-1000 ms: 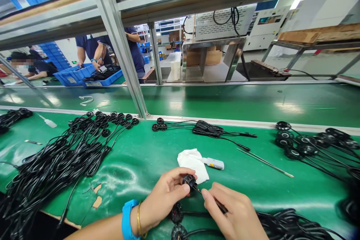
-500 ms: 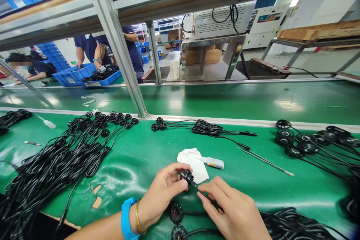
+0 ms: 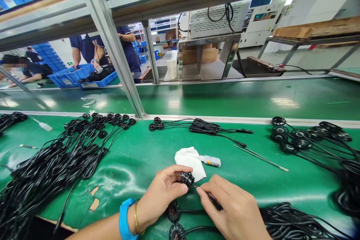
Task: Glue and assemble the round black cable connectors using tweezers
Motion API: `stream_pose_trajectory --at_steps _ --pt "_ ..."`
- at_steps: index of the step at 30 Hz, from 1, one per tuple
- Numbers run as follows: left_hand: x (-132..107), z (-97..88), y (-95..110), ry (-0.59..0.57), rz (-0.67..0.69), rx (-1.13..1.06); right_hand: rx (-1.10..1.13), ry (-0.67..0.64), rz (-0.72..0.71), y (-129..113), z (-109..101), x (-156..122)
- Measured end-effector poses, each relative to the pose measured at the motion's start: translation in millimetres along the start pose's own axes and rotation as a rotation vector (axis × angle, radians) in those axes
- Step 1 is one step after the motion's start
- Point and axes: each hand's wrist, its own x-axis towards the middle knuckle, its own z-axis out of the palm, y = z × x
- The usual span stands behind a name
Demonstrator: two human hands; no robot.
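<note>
Pinched between thumb and fingers of the left hand (image 3: 160, 195), just above the counter (image 3: 135, 157), near a white cloth (image 3: 188, 157): a round black cap (image 3: 187, 178). Running rightward and nearer from it, apparently its cable (image 3: 211, 198), nipped by the closed right hand (image 3: 233, 210).

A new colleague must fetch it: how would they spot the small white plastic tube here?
On the green bench mat, beyond the left hand, lies a crumpled white cloth. The small white plastic tube touches its right edge. It alone is rigid and white.
</note>
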Motion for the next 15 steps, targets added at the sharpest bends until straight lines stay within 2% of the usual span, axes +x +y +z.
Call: stream_pose_trajectory --at_steps 3,9,15 --pt "-0.5 0.2 -2.8 0.002 -0.018 0.01 -0.045 0.006 0.011 -2.2 0.2 0.2" --pt "-1.6 4.6 -8.2 0.093 -0.054 0.112 -0.18 0.019 0.007 -5.1 2.0 -2.8" --pt "-0.9 6.9 -10.4 0.084 -0.057 0.11 -0.208 0.042 -0.016 -7.6 6.4 -3.3"
